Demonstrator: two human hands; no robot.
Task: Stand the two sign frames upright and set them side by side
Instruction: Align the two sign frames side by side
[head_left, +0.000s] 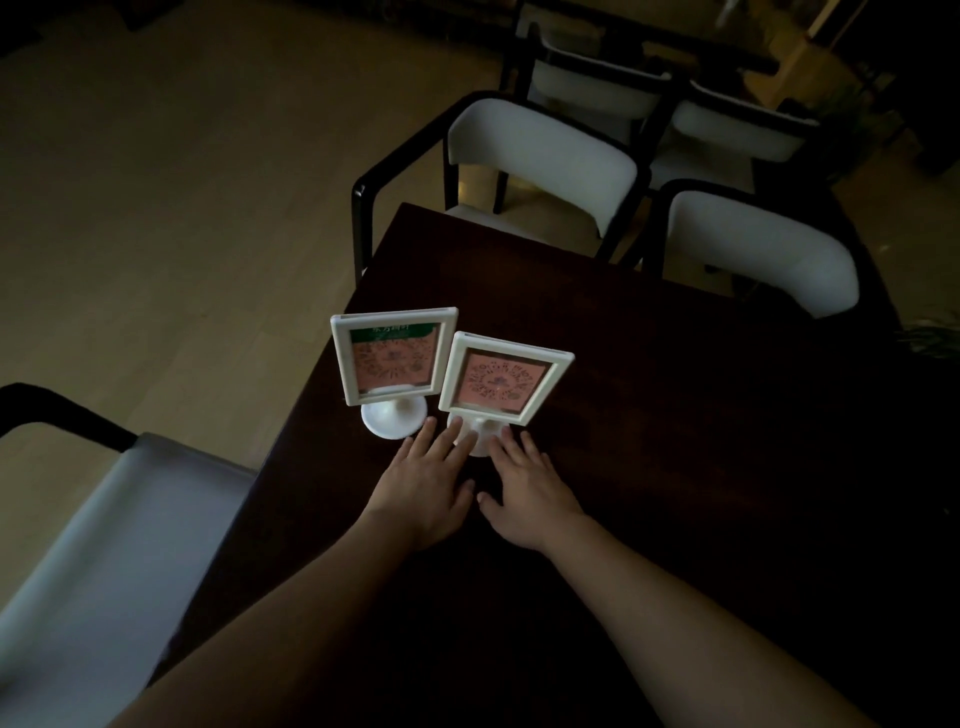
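A dim room with a pale wooden floor (171, 171) fills the upper left of the frame, and a dark brown wooden surface (649, 415) runs from the centre down to the lower right. Black-framed chairs with white padded backs (545, 150) stand along the far edge of the surface in the upper right, and another pale-cushioned chair (104, 545) sits at the lower left.

Near the left edge of the surface, just above the middle of the frame, two white plastic sign frames stand upright on round white bases, side by side and nearly touching at their inner edges. The left sign frame (393, 356) holds a pinkish card with a green band across its top, and it sits a little farther up the frame than its neighbour. The right sign frame (504, 376) holds a pinkish card with a round printed pattern and appears turned slightly clockwise.

Both bare forearms reach in from the bottom of the frame. The left hand (428, 488) lies palm down with fingers spread, its fingertips at the gap between the two bases. The right hand (530, 493) is likewise flat and spread, its fingertips over the round base of the right sign frame. Neither hand is pinching anything
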